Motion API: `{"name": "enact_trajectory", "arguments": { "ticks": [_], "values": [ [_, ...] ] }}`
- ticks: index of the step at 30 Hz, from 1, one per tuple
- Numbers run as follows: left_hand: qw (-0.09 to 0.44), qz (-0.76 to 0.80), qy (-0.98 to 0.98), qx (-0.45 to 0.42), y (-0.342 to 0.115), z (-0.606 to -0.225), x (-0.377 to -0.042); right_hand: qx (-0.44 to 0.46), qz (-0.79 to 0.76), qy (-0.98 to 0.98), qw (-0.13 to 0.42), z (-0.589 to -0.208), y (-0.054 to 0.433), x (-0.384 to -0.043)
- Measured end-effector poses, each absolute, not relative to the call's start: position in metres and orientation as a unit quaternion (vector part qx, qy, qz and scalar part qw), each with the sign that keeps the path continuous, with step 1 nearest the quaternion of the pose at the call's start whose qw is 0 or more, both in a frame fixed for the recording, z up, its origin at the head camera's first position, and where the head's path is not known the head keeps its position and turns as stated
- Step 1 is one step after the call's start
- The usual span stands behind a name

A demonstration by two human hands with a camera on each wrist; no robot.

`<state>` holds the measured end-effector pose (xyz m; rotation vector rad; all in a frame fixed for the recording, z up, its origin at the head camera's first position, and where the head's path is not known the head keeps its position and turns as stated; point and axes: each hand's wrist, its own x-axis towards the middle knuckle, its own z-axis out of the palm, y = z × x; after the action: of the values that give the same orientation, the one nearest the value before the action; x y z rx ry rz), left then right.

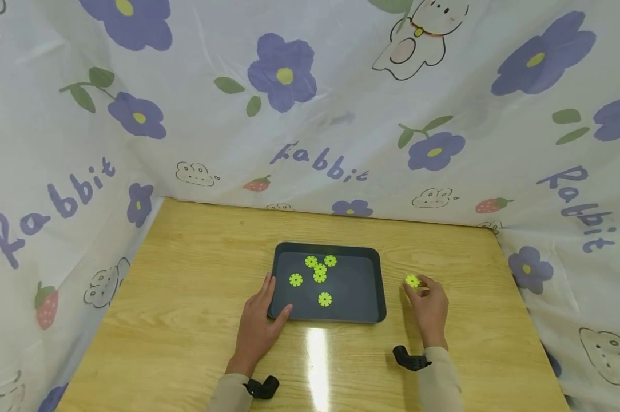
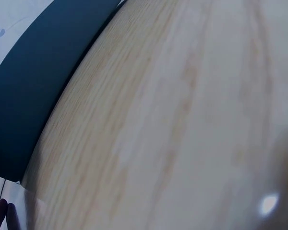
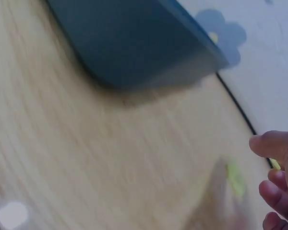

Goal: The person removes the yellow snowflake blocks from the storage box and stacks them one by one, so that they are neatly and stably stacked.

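Discs [image 1: 325,295] in a dark tray [image 1: 351,292] look light, stiff and thin to us in the head view, best pinched by the notched edge, as the right hand [image 1: 430,306] grips one yellow disc [image 1: 412,281] just right of the tray while the left hand [image 1: 259,324] rests straight-fingered along its left side, on a wood-grain tabletop [image 1: 176,286] enclosed by printed cloth [image 1: 202,126]. In the left wrist view we see mainly the tray's wall and smooth grain with glare [image 2: 269,205]. In the right wrist view a yellow sliver [image 3: 275,164] shows between fingers [image 3: 276,196]; we cannot tell whether the blurred patch [image 3: 236,179] nearby is a reflection.
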<state>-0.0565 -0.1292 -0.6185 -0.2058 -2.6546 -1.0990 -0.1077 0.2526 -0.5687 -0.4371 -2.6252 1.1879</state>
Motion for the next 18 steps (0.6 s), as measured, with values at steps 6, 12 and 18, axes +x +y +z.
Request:
{"name": "enact_trajectory", "arguments": {
  "ticks": [6, 12, 18],
  "values": [
    [0.129, -0.378, -0.914, -0.071, -0.129, -0.618, -0.056, -0.191, 0.426, -0.879, 0.092, -0.575, 0.264, -0.101],
    [0.124, -0.374, -0.917, -0.07, -0.129, -0.62, -0.056, -0.191, 0.436, -0.875, 0.081, -0.58, 0.263, -0.103],
    [0.119, -0.376, -0.916, -0.068, -0.129, -0.619, -0.056, -0.191, 0.429, -0.88, 0.072, -0.585, 0.261, -0.104]
  ]
}}
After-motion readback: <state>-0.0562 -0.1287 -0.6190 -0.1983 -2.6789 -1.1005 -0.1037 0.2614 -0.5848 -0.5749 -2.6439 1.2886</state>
